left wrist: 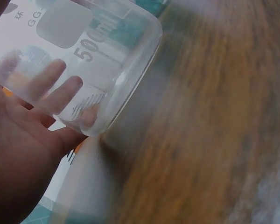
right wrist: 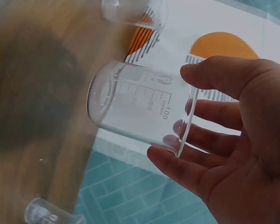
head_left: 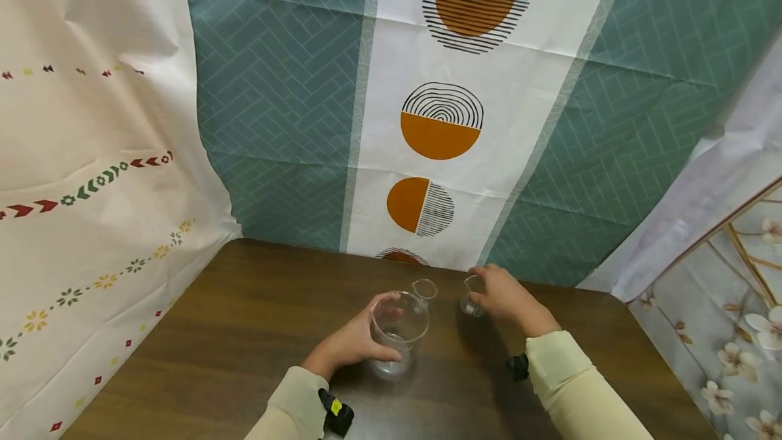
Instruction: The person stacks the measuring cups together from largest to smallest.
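A large clear glass beaker (head_left: 408,333), printed 500ml, stands in front of me in the head view. My left hand (head_left: 353,340) grips it from the left, thumb across the near side and fingers round the far side. In the left wrist view several fingertips show through the beaker's wall (left wrist: 107,65). Further right, my right hand (head_left: 504,296) holds a small glass beaker (head_left: 471,306) by its rim from above. The right wrist view shows that small beaker (right wrist: 137,105) with a scale up to 100, thumb on one side and fingers on the other.
Another small beaker (head_left: 425,288) stands just behind the large one. The right wrist view shows a small glass vessel (right wrist: 49,212) at its lower left. Patterned cloth (head_left: 281,121) hangs behind the brown wooden table (head_left: 244,331), with more cloth at both sides.
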Action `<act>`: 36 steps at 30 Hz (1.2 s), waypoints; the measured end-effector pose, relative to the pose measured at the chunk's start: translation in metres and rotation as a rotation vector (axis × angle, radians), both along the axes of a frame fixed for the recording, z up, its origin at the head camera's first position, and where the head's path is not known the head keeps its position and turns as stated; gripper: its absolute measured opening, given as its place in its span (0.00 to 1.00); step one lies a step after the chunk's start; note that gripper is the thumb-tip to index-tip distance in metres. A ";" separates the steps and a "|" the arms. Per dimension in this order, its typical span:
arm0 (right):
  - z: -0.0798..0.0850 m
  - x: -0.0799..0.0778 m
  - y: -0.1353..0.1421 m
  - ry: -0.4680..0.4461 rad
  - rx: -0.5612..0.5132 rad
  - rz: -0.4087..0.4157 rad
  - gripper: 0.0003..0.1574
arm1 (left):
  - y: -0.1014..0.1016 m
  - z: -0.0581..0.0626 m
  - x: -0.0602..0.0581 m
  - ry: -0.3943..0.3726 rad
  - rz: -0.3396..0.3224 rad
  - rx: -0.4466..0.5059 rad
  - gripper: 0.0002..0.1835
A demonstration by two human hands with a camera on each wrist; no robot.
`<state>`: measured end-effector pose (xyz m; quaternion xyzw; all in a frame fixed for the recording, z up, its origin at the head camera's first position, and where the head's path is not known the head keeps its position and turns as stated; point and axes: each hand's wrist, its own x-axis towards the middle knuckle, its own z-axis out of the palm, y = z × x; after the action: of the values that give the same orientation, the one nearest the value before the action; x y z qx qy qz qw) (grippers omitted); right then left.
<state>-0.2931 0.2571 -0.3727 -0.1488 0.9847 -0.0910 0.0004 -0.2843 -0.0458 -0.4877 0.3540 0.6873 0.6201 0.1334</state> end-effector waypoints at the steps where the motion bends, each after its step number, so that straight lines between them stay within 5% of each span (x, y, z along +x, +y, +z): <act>1: 0.002 0.001 -0.001 0.000 0.003 -0.001 0.32 | 0.000 0.000 0.000 -0.002 0.000 0.004 0.52; 36: 0.067 0.040 -0.039 0.058 0.040 0.162 0.34 | 0.000 0.004 0.000 -0.003 -0.006 -0.013 0.53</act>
<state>-0.2530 0.2184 -0.3061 -0.2303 0.9707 -0.0668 -0.0176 -0.2844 -0.0458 -0.4842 0.3540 0.6901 0.6158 0.1386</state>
